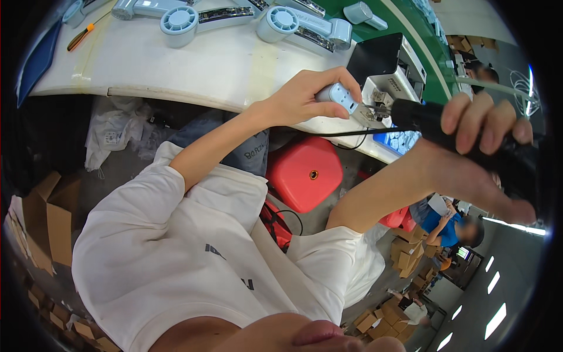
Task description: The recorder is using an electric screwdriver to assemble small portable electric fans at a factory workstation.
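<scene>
My left hand (pixel 311 97) is closed round a light blue handheld fan (pixel 338 97), its end face with small holes and a port turned to the right. Most of the fan is hidden by the fingers. My right hand (pixel 481 141) grips a black electric screwdriver (pixel 419 117) whose bit points left toward that end face. Whether the bit touches the fan I cannot tell. Behind the bit stands a small white and black machine (pixel 390 79), perhaps a screw feeder. A black cord (pixel 334 134) runs below my left hand.
Several light blue fans (pixel 179 26), some with circuit boards exposed, lie along the back of the white table (pixel 176 70). An orange-handled screwdriver (pixel 80 37) and a blue tray (pixel 38 64) are at left. A red stool (pixel 308 173) stands below the table edge; cardboard boxes (pixel 58 217) are on the floor.
</scene>
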`<state>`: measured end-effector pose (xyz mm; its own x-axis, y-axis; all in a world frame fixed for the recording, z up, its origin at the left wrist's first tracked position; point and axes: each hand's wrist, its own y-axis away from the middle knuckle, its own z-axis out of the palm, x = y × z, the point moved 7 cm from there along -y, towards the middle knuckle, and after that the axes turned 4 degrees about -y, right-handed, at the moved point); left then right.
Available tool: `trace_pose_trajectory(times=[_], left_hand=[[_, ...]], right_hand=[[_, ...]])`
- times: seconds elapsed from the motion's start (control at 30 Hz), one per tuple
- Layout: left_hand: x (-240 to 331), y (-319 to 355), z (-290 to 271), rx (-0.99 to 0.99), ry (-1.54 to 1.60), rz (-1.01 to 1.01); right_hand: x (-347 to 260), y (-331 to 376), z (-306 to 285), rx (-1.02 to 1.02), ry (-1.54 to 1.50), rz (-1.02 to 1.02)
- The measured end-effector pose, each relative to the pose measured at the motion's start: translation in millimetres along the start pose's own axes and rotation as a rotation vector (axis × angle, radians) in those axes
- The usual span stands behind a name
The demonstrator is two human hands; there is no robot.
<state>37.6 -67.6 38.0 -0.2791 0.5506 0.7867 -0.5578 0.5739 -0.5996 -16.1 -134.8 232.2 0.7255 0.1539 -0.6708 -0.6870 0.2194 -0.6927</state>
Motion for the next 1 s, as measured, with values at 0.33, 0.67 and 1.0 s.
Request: trace_pose_trajectory(times=[0.33,0.67,1.0], left_hand=[[-1.8,0.9,1.0,-0.030,0.005,-0.043],[0.6,1.1,0.1,-0.019,0.021,-0.030],[-1.0,0.7,0.0,-0.012,0.027,-0.035]], right_hand=[[27.3,-4.9,14.7,-0.058,0.081,0.014],[28.9,-2.4,13.6,-0.040,0.142,0.013],[30.6,-0.9,15.1,-0.084,0.137,0.006]])
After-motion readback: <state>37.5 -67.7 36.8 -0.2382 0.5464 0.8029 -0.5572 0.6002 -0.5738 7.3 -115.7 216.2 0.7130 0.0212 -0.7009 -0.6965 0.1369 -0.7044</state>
